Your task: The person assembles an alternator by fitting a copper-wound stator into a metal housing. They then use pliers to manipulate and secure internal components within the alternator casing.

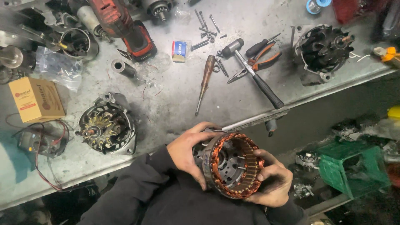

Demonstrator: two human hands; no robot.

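Both hands grip the copper-wound stator housing (231,164) just off the tabletop's (175,100) near edge — left hand (187,152) wrapped on its rear, right hand (271,181) curled over the rim. A screwdriver (205,83) and hammer (254,73) lie near that edge — bare metal between them.

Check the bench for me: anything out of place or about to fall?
Mostly ordinary clutter. The hammer lies with its black grip end at the bench edge, and loose bolts lie scattered. Both hands hold the stator off the bench.
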